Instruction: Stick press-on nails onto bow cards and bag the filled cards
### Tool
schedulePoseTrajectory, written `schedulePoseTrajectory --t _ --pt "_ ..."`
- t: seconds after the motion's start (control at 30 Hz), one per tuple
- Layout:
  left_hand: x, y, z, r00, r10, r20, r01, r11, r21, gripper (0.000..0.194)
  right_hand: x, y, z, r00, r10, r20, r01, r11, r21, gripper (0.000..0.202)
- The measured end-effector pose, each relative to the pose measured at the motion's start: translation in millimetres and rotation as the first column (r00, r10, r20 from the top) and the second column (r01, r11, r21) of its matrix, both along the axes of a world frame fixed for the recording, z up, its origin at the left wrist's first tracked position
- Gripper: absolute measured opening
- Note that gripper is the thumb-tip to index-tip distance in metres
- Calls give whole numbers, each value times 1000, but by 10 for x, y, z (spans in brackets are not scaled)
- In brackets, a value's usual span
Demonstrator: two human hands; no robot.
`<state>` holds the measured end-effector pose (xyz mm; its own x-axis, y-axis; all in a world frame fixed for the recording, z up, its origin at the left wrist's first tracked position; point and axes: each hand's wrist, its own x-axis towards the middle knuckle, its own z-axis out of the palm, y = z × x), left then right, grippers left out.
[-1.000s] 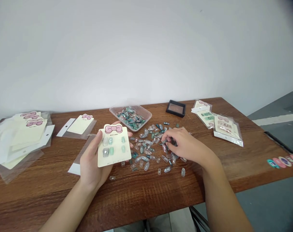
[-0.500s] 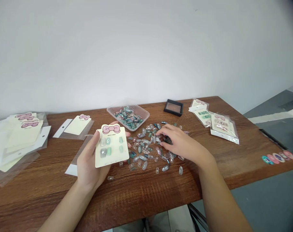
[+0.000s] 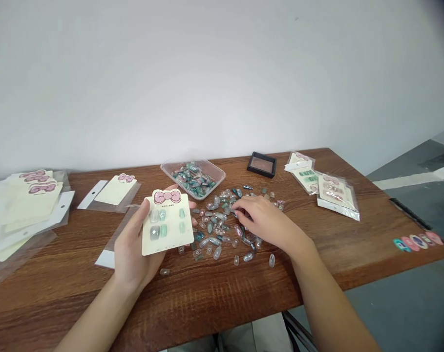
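Observation:
My left hand (image 3: 134,249) grips a cream display card (image 3: 172,242) with a pink bow top, thumb on its left edge and fingers behind it. Several grey and pale green press-on nails (image 3: 163,230) sit on the card in columns at left and right. My right hand (image 3: 267,222) reaches palm down into a loose pile of press-on nails (image 3: 210,227), clear, pink, green and blue-grey. Its fingers are bent with their tips drawn together at the pile; what lies between them is too small to make out.
Behind the pile stands a clear plastic tub (image 3: 222,175) of more nails, beside a black frame box (image 3: 249,167). Bagged cards (image 3: 337,193) lie at right. Blank cards and sleeves (image 3: 31,210) are stacked at left, near another card (image 3: 114,190). Round stickers (image 3: 419,242) mark the right edge.
My right hand has shifted slightly left over the pile, and its fingers have drawn closer together. My left hand still holds the card in nearly the same place.

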<state>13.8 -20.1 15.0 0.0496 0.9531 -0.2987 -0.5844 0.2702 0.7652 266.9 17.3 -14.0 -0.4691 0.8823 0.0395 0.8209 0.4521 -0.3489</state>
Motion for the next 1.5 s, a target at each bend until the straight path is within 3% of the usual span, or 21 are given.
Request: schedulePoseTrajectory --t 0.13,0.33,0.53,0.67,0.77,0.87,0.97,1.1,1.2,1.23,1.33,1.5 --pt "1 5 7 1000 13 4 -13 1000 -24 51 1 14 -13 1000 -6 -14 5 1000 -12 24" --pt "-4 14 -9 1000 2 25 -1 1000 -26 55 12 41 -41 998 -65 -26 65 998 8 16" --pt "33 2 2 997 -15 78 26 988 -150 65 -17 50 -96 985 -141 -95 148 987 68 15" --pt "50 -28 -49 990 -77 117 102 969 -223 71 -55 71 -156 977 -166 -136 180 979 94 13" --pt "75 -78 -82 976 -165 143 191 962 -195 76 -68 75 -168 958 -181 -224 213 968 131 12" --pt "96 -129 -105 957 -255 136 275 949 -154 81 -80 69 -96 938 -190 -291 242 958 152 10" --pt "93 -142 -124 944 -313 106 327 933 -152 85 -122 126 89 949 -110 -297 168 969 179 10" --pt "77 -105 -124 937 -341 80 350 926 -140 92 -259 474 402 996 55 -75 -34 966 255 17" --pt "83 -84 -111 927 -365 91 374 917 -138 92 -424 878 536 967 147 207 -195 952 237 23" --pt "88 -81 -109 924 -371 94 381 915 -136 92 -487 1001 549 926 194 323 -261 948 181 26" --pt "97 -76 -120 924 -373 89 382 917 -116 91 -646 1253 510 878 225 421 -301 946 123 30" --pt "77 -48 -168 923 -369 108 379 919 -106 85 -693 1344 358 862 185 472 -272 955 122 31"
